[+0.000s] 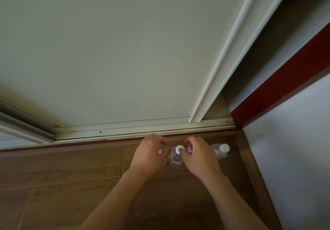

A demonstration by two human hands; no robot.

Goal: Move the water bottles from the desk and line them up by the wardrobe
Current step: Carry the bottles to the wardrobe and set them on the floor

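Observation:
Clear water bottles with white caps stand upright in a row on the wooden floor, close to the wardrobe's sliding door (114,54). The rightmost bottle (221,151) stands free near the corner. A middle bottle (176,156) with a red label shows between my hands. My left hand (149,155) is curled over the top of another bottle (160,151), of which only a bit of white cap shows. My right hand (199,157) closes its fingers around the neck of a bottle (189,149) that is mostly hidden, and its thumb rests by the middle bottle's cap.
The wardrobe's bottom track (125,130) runs along the floor just behind the bottles. A white wall (294,149) with a wooden skirting board (253,167) closes off the right side. The wooden floor (62,172) stretches to the left and towards me.

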